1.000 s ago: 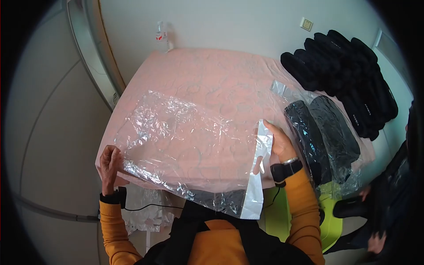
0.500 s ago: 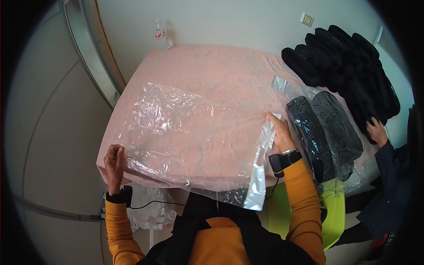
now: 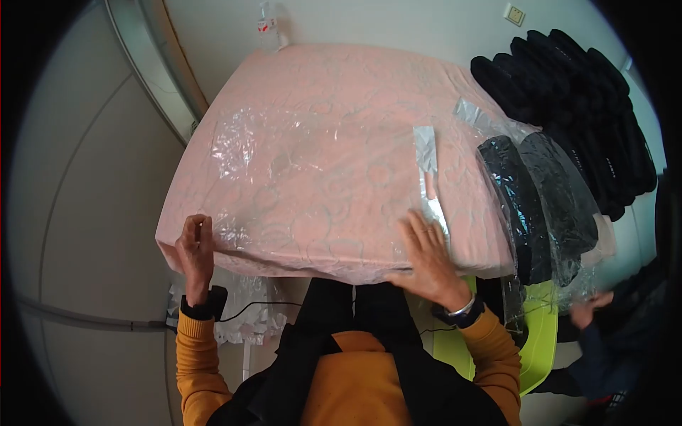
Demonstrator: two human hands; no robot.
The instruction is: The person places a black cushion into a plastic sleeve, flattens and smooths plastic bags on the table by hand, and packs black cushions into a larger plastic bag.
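A clear plastic bag [image 3: 238, 145] lies spread over the pink tablecloth [image 3: 341, 71], with a silvery strip [image 3: 425, 150] along its right end. My left hand [image 3: 195, 248] is closed at the bag's near left corner, fingers pinched on the film. My right hand [image 3: 432, 264], fingers stretched out, rests on the near right part of the bag, beside the strip. To its right, two dark padded items sit in clear plastic: a shiny one [image 3: 510, 202] and a greyer one [image 3: 565, 202].
Black padded pieces [image 3: 561, 85] are heaped at the far right. A yellow-green bin [image 3: 538, 358] stands below the table's right side, crumpled clear plastic [image 3: 252, 305] below its left. A bottle [image 3: 268, 34] stands by the wall. A co-worker's blurred hand [image 3: 591, 307] is at the right.
My right hand has let go of the silvery strip and opened over the bag's near edge. The strip now lies flat. The co-worker's hand has moved down from the black heap.
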